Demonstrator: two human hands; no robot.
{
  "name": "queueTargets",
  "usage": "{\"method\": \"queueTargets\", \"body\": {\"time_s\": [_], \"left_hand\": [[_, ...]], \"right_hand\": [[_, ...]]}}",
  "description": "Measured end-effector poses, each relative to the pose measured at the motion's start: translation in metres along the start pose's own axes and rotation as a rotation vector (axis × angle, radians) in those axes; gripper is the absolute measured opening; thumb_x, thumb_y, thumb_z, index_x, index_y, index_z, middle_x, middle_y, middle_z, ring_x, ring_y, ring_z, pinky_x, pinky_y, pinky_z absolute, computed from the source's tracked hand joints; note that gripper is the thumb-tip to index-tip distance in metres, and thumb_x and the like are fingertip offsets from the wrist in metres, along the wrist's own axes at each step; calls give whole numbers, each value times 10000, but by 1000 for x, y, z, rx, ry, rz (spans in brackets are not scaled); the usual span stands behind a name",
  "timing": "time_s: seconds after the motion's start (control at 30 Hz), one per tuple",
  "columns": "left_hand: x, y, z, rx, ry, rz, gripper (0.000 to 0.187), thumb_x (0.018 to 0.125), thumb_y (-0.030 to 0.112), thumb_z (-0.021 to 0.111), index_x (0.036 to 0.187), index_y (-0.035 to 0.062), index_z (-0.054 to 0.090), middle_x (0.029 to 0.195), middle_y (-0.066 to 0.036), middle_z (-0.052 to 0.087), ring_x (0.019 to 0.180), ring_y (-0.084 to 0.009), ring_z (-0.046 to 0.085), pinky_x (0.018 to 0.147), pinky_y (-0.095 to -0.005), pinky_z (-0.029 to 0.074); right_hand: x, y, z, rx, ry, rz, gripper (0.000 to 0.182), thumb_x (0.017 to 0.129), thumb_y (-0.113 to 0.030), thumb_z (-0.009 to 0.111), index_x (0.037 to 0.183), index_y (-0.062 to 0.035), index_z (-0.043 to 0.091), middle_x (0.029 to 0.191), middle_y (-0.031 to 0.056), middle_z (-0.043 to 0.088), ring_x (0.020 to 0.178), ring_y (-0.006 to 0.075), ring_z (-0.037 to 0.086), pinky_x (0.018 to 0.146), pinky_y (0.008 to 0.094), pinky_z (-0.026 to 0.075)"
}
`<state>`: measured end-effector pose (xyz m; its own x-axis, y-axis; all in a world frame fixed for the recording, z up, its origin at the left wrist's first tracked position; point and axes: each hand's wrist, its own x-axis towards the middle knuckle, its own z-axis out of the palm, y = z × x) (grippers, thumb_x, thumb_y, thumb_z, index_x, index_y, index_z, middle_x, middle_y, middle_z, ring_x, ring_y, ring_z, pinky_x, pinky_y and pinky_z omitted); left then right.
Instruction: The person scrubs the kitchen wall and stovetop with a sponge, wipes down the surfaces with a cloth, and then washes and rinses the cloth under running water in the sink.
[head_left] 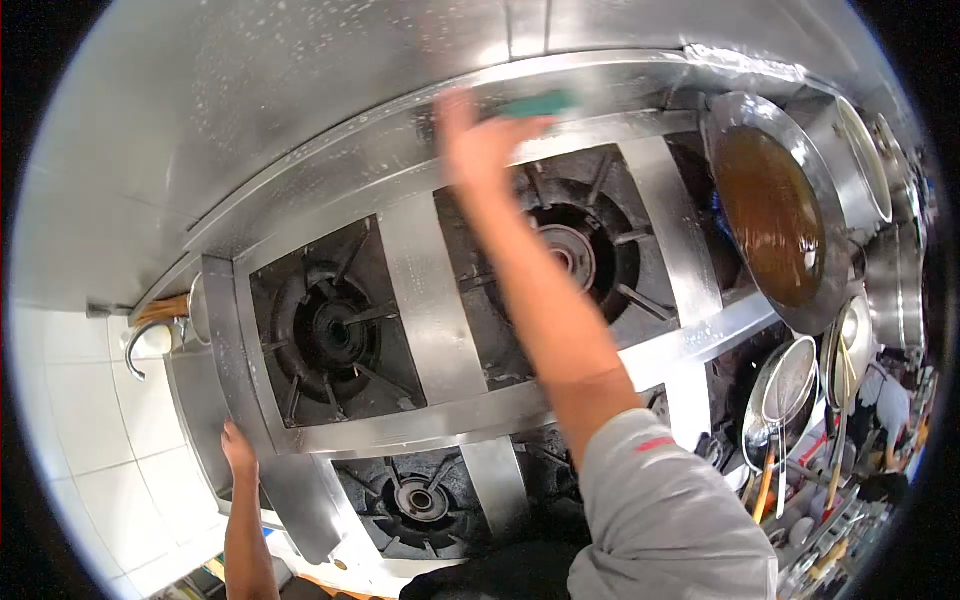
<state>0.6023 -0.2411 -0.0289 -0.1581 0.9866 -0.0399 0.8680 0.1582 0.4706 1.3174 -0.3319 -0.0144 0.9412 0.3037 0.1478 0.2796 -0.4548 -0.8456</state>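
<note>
My right hand [485, 145], blurred by motion, reaches over the back of a gas stove with a green scouring pad [540, 104] at its fingers. The pad is close to the steel back ledge [620, 88], and its contact with the metal is too smeared to tell. Beneath my right forearm lies a black burner [570, 255] with a cast grate. My left hand [240, 450] grips the steel edge [262, 425] at the stove's left side, its fingers partly hidden. Nearest to it on the stovetop is another black burner [335, 330].
A large wok [770, 210] of brown liquid sits on the right burner. Steel pots [850, 165] stand beyond it. A strainer [790, 380] rests over a pan at right, near several utensils. A tap [135, 350] is at left. The wet steel wall [300, 100] rises behind.
</note>
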Motion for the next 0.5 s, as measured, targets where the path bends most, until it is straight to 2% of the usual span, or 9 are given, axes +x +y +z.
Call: {"method": "queueTargets", "body": {"time_s": [0.03, 0.1, 0.13, 0.2, 0.23, 0.33, 0.4, 0.43, 0.5], "left_hand": [[1, 0, -2, 21, -22, 11, 689, 1061, 505, 420, 1287, -126, 581, 1264, -304, 634, 1163, -409, 596, 1025, -455, 440], [9, -16, 5, -10, 14, 91, 693, 1059, 511, 418, 1247, -132, 594, 1222, -313, 643, 1127, -420, 601, 1004, -467, 445], [11, -24, 7, -32, 43, 117, 696, 1058, 515, 417, 1227, -135, 601, 1201, -317, 647, 1108, -426, 604, 993, -473, 447], [2, -11, 3, -85, -26, 9, 700, 1057, 515, 410, 1223, -138, 602, 1214, -332, 640, 1123, -442, 602, 993, -484, 446], [-6, 5, 2, -110, -65, -48, 703, 1057, 515, 406, 1221, -139, 603, 1220, -340, 636, 1131, -450, 602, 993, -490, 445], [-24, 33, -1, -9, -27, -7, 696, 1057, 501, 404, 1221, -145, 605, 1217, -342, 637, 1122, -439, 606, 990, -473, 453], [-14, 15, 5, -28, -8, -37, 682, 1058, 492, 403, 1212, -138, 612, 1206, -341, 640, 1098, -440, 615, 972, -469, 462], [-5, 13, 7, -35, 2, -38, 675, 1058, 488, 402, 1208, -134, 616, 1200, -340, 641, 1086, -440, 619, 964, -467, 466], [-7, 15, 9, 7, 65, 104, 647, 1055, 473, 412, 1193, -122, 624, 1152, -338, 649, 1043, -440, 630, 944, -477, 473]], "right_hand": [[-44, -28, 3, 224, -145, 8, 1379, 869, -831, 506, 1470, 282, -44, 1523, 531, -137, 1481, 602, -153, 1230, 629, -55], [-81, -49, -8, 360, -248, -53, 1302, 910, -777, 513, 1502, 242, -41, 1546, 513, -110, 1496, 577, -142, 1246, 594, -30], [-68, -46, -18, 421, -193, -33, 1245, 942, -744, 492, 1513, 226, -40, 1562, 495, -101, 1508, 560, -120, 1255, 568, -24], [-19, -26, -50, 454, -56, 55, 1107, 1018, -658, 419, 1521, 217, -36, 1596, 455, -69, 1533, 519, -69, 1271, 523, 7], [17, -2, -63, 509, 38, -6, 1086, 1028, -645, 401, 1521, 215, -43, 1594, 456, -79, 1536, 520, -37, 1273, 524, 23], [67, -11, -109, 458, 267, 167, 1152, 1005, -670, 417, 1504, 208, -136, 1566, 477, -148, 1527, 548, -28, 1268, 546, 31], [50, -33, -61, 277, 285, 190, 1191, 989, -688, 432, 1493, 209, -168, 1545, 491, -187, 1504, 588, -87, 1252, 597, 13], [21, -47, -28, 247, 276, 114, 1210, 982, -697, 436, 1481, 230, -162, 1520, 505, -222, 1480, 616, -135, 1232, 642, -13], [-48, -70, 8, 149, -15, -10, 1237, 960, -714, 462, 1486, 238, -128, 1510, 508, -242, 1466, 627, -164, 1222, 652, -38]]}}
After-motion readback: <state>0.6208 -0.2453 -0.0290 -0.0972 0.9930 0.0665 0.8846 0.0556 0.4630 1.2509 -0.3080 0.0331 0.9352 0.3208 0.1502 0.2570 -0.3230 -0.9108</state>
